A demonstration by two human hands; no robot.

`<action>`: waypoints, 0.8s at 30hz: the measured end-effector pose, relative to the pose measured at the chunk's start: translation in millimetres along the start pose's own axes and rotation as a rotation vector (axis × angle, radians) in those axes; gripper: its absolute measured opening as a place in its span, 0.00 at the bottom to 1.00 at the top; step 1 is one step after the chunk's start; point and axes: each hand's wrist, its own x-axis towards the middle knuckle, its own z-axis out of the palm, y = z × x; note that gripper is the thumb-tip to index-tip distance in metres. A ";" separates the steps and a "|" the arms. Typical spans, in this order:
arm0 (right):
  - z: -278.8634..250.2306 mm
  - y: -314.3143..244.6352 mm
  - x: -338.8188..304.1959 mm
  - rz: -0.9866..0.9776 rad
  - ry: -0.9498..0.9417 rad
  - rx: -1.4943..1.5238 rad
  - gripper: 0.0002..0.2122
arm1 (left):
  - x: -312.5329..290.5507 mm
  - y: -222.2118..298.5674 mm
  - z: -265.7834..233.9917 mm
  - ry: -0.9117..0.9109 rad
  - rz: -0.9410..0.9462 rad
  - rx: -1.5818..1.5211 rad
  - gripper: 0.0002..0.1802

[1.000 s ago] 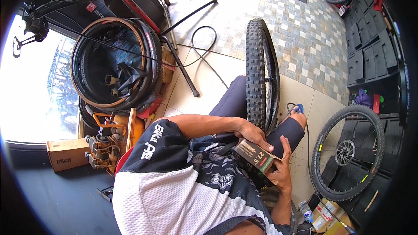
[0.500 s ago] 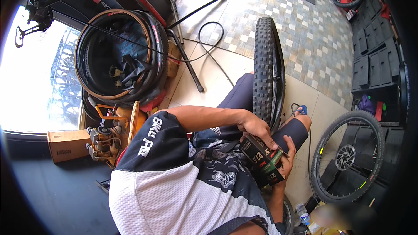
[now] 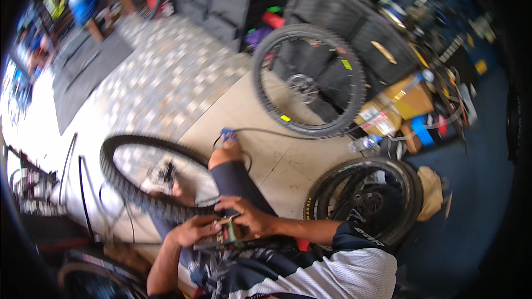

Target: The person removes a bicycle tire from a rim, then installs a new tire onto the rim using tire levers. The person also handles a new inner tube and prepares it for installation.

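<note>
In front of my lap I hold a small black and green cardboard box (image 3: 230, 230). My left hand (image 3: 193, 231) grips its left end, fingers bent against it. Across the other side, my right hand (image 3: 247, 217) closes round the box with the thumb side toward it. Motion blurs the picture, so the box's flap and contents cannot be made out. Just beyond my hands a wheel with a knobby black tyre (image 3: 138, 202) leans by my legs, its lower edge near my left hand.
Another wheel (image 3: 260, 91) leans against black cabinets (image 3: 219, 5). To my right lie stacked wheels (image 3: 407, 218), a plastic bottle (image 3: 364, 144) and cardboard boxes (image 3: 413, 99). A black hose (image 3: 288, 132) crosses the tiled floor. Another person (image 3: 88, 0) is at the far left.
My view has swung to the right, bringing the stacked wheels and cluttered floor into sight. The box stays in both hands. The knobby-tyred wheel now shows its open side instead of its tread edge.
</note>
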 end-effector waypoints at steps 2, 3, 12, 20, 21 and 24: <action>1.5 -6.1 -4.1 0.010 0.101 0.106 0.16 | 0.2 5.5 4.4 0.000 -0.010 -0.207 0.30; -0.3 -7.4 -5.8 0.078 0.074 0.097 0.15 | 0.6 8.2 2.3 -0.009 0.014 -0.221 0.30; -23.0 4.6 -11.4 0.254 0.148 0.210 0.14 | 20.3 30.4 -14.7 -0.038 0.074 -0.153 0.31; -32.1 -10.2 -17.4 0.365 0.300 0.273 0.15 | 20.8 72.7 -22.4 -0.094 0.118 0.115 0.36; -33.0 -12.5 -17.9 0.371 0.312 0.298 0.14 | 20.3 76.0 -23.7 -0.119 0.123 0.122 0.36; -36.1 -19.1 -20.2 0.383 0.344 0.309 0.13 | 23.3 83.3 -27.0 -0.166 0.123 0.205 0.41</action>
